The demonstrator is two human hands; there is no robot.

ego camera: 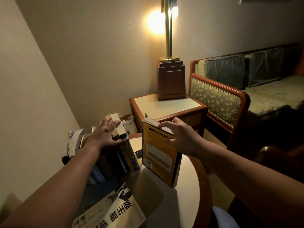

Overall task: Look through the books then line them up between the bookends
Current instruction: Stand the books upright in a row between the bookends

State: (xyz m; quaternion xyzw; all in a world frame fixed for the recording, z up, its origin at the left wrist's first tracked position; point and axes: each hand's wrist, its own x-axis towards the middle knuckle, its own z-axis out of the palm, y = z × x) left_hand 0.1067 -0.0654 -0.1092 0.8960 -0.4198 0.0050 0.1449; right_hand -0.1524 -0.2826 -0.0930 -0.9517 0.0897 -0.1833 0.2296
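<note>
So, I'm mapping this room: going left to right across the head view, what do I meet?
Row of books under the left hand, yellow book pinched by the right hand, green sofa.

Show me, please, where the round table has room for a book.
Bare: the gap between the row of books and the yellow book, and the patch between the flat book and table rim. Crowded on the left.

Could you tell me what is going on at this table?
A person is sorting books on a round wood-rimmed table. The left hand rests on a row of upright books. The right hand pinches the top of a yellow paperback book standing apart from the row. A cream book lies flat nearby.
</note>
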